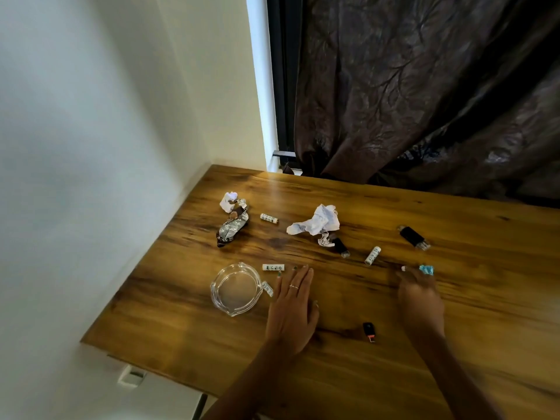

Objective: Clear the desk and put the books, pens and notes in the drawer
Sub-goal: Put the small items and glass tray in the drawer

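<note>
My left hand (292, 307) lies flat on the wooden desk (454, 344), fingers spread, right of a clear glass ashtray (235, 289). Its fingertips nearly touch a small white printed roll (273, 267); another such roll (267, 288) leans against the ashtray. My right hand (419, 294) is blurred, fingers extended toward a small blue crumpled scrap (426, 269), holding nothing that I can see. Crumpled white paper (318, 221) lies mid-desk. No books, pens or drawer are in view.
A foil wrapper (231, 228) and a small paper ball (228, 201) lie at the far left. Two black lighters (340, 246) (413, 237), two more white rolls (269, 218) (372, 255) and a small black item (369, 331) are scattered about. A dark curtain (424, 86) hangs behind.
</note>
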The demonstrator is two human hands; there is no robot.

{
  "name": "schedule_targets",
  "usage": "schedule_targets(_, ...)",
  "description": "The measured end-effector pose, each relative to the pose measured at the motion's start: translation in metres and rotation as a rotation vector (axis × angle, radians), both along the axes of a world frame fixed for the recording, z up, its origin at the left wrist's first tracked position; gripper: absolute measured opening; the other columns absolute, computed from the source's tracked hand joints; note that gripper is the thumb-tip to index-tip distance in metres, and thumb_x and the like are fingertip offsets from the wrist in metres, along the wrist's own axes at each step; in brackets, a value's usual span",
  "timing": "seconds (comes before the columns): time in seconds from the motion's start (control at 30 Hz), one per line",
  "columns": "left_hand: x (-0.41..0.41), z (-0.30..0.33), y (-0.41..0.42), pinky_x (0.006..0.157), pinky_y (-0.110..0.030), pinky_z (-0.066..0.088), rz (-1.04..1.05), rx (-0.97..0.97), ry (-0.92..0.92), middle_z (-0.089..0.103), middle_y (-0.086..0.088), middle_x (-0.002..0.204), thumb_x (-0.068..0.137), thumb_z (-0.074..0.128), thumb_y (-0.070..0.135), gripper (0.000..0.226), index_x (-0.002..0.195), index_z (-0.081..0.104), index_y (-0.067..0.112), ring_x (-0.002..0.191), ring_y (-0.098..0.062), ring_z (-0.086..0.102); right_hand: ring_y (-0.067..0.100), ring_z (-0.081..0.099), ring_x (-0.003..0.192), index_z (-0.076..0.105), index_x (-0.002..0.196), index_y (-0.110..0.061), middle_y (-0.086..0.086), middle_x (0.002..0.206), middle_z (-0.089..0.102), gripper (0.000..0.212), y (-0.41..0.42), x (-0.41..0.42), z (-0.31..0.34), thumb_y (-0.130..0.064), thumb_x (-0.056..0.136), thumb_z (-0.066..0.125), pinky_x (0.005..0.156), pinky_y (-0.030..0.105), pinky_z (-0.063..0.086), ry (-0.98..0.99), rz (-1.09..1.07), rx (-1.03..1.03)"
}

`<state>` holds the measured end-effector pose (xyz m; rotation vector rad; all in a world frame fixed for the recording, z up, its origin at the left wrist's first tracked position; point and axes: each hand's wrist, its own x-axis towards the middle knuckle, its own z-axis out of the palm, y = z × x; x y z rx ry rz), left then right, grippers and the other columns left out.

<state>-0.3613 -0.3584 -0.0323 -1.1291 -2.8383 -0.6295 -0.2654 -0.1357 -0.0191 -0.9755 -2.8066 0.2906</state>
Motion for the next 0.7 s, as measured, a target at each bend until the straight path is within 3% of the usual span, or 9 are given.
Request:
schedule_targets(0.1, -0.005, -0.001, -0.018, 0.114, -0.047, 0.018, -0.008, -0.010, 0.031, 0.036, 0.002, 0.150, 0.087, 0.037, 0.031, 0.060, 0.145, 0.031, 0.018, 0.138, -0.019, 0.033, 0.036, 0.055, 0.110, 0.060, 0.117, 0.000, 0.021, 0.120, 0.060, 0.033, -0.001, 0.003, -0.004, 0.003, 0.084, 0.057, 0.085, 0.045, 0.050, 0.162, -0.003, -0.091)
schedule_targets(0.2, -0.006, -0.006, -0.038, 0.114, -0.044, 0.026, -0.052, 0.018, 0.048, 0.039, 0.003, 0.148, 0.087, 0.041, 0.027, 0.057, 0.143, 0.035, 0.018, 0.137, -0.016, 0.035, 0.026, 0.062, 0.093, 0.062, 0.113, -0.003, 0.017, 0.109, 0.065, 0.029, -0.025, -0.003, 0.007, 0.001, 0.085, 0.059, 0.071, 0.029, 0.050, 0.355, 0.006, -0.215)
schedule_targets(0.27, -0.002, -0.008, -0.051, 0.117, -0.038, 0.020, -0.060, 0.077, 0.052, 0.039, 0.003, 0.148, 0.088, 0.043, 0.025, 0.055, 0.142, 0.038, 0.018, 0.138, -0.016, 0.033, 0.010, 0.059, 0.074, 0.063, 0.113, -0.008, 0.011, 0.102, 0.066, 0.029, -0.053, -0.015, 0.019, -0.001, 0.085, 0.060, 0.057, 0.010, 0.043, 0.445, 0.057, -0.292)
schedule_targets(0.3, 0.000, -0.008, -0.057, 0.117, -0.036, 0.015, -0.047, 0.109, 0.054, 0.038, 0.003, 0.148, 0.088, 0.044, 0.024, 0.055, 0.142, 0.040, 0.017, 0.139, -0.017, 0.031, 0.001, 0.055, 0.067, 0.062, 0.114, -0.011, 0.006, 0.099, 0.066, 0.030, -0.070, -0.023, 0.025, -0.003, 0.086, 0.061, 0.050, 0.008, 0.042, 0.463, 0.095, -0.325)
schedule_targets(0.37, 0.003, -0.008, -0.069, 0.118, -0.036, 0.010, 0.020, 0.170, 0.066, 0.037, 0.001, 0.149, 0.088, 0.045, 0.024, 0.055, 0.142, 0.040, 0.014, 0.140, -0.017, 0.029, -0.006, 0.049, 0.060, 0.062, 0.115, -0.018, -0.005, 0.097, 0.063, 0.030, -0.106, -0.042, 0.033, -0.009, 0.087, 0.060, 0.053, 0.003, 0.042, 0.454, 0.216, -0.370)
schedule_targets(0.47, 0.000, -0.005, -0.084, 0.119, -0.033, 0.006, 0.174, 0.256, 0.071, 0.036, -0.004, 0.148, 0.087, 0.045, 0.028, 0.058, 0.142, 0.037, 0.012, 0.140, -0.020, 0.026, -0.007, 0.056, 0.072, 0.066, 0.108, -0.022, -0.012, 0.096, 0.062, 0.026, -0.154, -0.071, 0.040, -0.010, 0.085, 0.064, 0.061, 0.007, 0.047, 0.418, 0.438, -0.421)
schedule_targets(0.57, -0.008, -0.004, -0.097, 0.119, -0.033, 0.007, 0.267, 0.262, 0.055, 0.032, -0.003, 0.150, 0.086, 0.045, 0.032, 0.065, 0.146, 0.026, 0.018, 0.141, -0.018, 0.023, 0.010, 0.064, 0.084, 0.070, 0.094, -0.017, -0.003, 0.091, 0.070, 0.022, -0.184, -0.097, 0.030, -0.004, 0.076, 0.069, 0.075, 0.016, 0.049, 0.405, 0.598, -0.402)
schedule_targets(0.7, -0.014, -0.011, -0.107, 0.117, -0.036, 0.009, 0.295, 0.211, 0.020, 0.028, -0.003, 0.152, 0.085, 0.045, 0.037, 0.068, 0.146, 0.025, 0.015, 0.143, -0.018, 0.019, 0.016, 0.054, 0.110, 0.063, 0.113, -0.015, 0.002, 0.118, 0.061, 0.024, -0.204, -0.113, 0.026, -0.013, 0.092, 0.052, 0.092, 0.022, 0.039, 0.262, 0.690, -0.370)
